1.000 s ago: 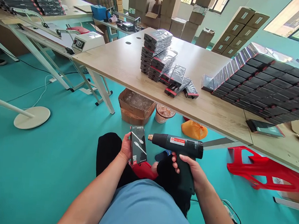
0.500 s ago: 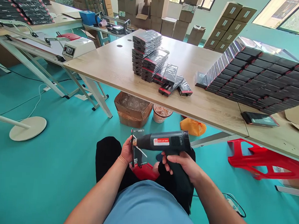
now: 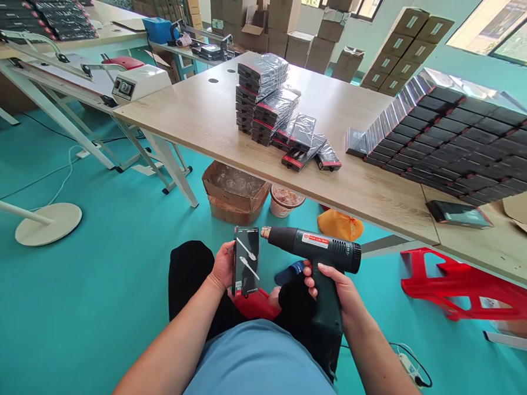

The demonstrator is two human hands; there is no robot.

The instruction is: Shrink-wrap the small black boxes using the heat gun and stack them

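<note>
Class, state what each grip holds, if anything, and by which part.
Left grip: black rectangular box printed with white cables, by its left long side. Right grip: dark pistol-shaped heat gun, by its handle.

Heat gun (image 3: 326, 257): dark, almost greenish black, red and white on its label (image 3: 315, 240), copper right at the tip (image 3: 266, 232)!
Held box (image 3: 246, 264): black, white cables printed across it, red down at the bottom
Shirt (image 3: 259, 365): plain blue
Floor (image 3: 107, 307): turquoise everywhere
Tabletop (image 3: 197, 114): pale wood grain
Bag (image 3: 339, 225): and there's bright orange!

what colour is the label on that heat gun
The label on the heat gun is red and white, clearest in the head view.
</note>
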